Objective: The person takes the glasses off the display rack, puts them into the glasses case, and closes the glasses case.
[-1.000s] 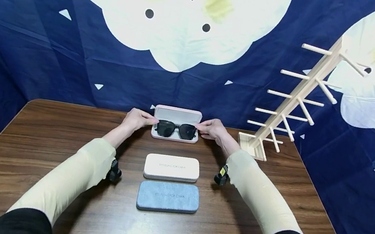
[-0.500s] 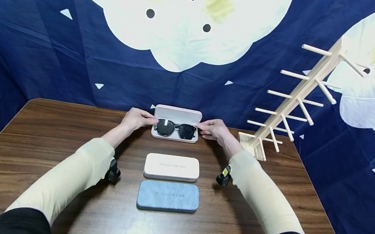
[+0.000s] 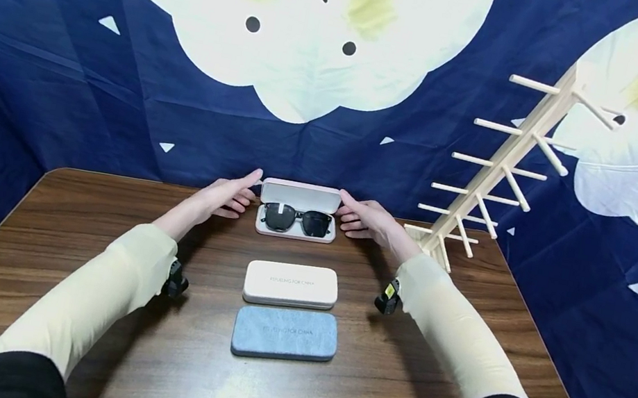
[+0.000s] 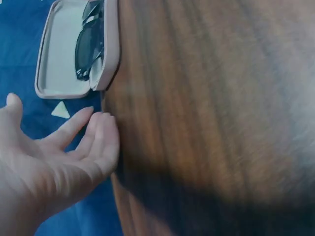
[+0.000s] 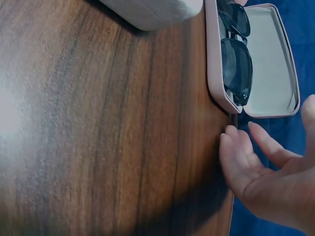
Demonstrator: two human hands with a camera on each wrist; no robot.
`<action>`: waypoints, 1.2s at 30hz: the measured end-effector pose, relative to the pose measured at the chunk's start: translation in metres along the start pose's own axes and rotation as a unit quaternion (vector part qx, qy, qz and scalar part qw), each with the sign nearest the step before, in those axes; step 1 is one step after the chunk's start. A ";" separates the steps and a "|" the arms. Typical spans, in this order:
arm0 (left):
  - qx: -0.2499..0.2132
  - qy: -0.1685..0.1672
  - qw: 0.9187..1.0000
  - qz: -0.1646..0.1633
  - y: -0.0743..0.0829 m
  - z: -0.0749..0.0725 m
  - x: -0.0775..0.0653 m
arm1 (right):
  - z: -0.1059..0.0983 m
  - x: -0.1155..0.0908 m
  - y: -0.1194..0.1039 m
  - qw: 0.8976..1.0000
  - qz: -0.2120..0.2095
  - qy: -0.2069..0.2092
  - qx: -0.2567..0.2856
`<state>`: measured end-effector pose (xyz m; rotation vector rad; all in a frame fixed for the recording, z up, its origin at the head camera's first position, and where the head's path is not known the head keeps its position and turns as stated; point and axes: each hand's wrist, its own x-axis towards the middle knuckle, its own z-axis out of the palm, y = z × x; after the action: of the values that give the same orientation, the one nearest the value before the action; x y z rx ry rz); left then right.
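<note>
Black sunglasses (image 3: pixel 315 224) lie folded inside a pink glasses case (image 3: pixel 302 195) whose lid stands raised at the table's back edge. To the left of the case my left hand (image 3: pixel 221 197) has its thumb up and its fingers loosely extended, holding nothing. The left wrist view shows a gap between those fingers (image 4: pixel 106 142) and the case. My right hand (image 3: pixel 369 221) is on the other side, thumb close to the lid's right edge. In the right wrist view its fingers (image 5: pixel 236 152) sit just off the case corner and hold nothing.
A closed white glasses case (image 3: pixel 292 285) lies nearer on the table (image 3: pixel 96 246), with a closed blue one (image 3: pixel 285 335) in front of it. At the back right stands a wooden peg rack (image 3: pixel 490 175). Blue cloth (image 3: pixel 116 123) hangs behind.
Both hands have let go of the sunglasses, which now rest in the case. The left hand has drawn away to the left and the right hand slightly outward, their thumbs raised.
</note>
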<state>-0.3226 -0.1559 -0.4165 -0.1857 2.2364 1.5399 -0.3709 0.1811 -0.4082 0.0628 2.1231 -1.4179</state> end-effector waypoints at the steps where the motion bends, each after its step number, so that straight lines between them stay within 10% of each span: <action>1: 0.004 -0.009 1.000 -0.006 0.002 -0.002 0.000 | 0.000 0.000 -0.001 1.000 0.002 -0.004 -0.004; 10: 0.056 -0.087 0.994 -0.041 0.017 -0.012 0.006 | 0.004 -0.003 -0.012 0.999 0.015 -0.025 -0.035; 36: 0.072 -0.058 0.989 -0.119 0.034 0.002 0.017 | 0.009 0.011 -0.021 0.996 0.071 -0.022 -0.055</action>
<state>-0.3493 -0.1394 -0.3951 -0.2989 2.1359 1.2301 -0.3840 0.1616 -0.3985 0.1350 2.1121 -1.2089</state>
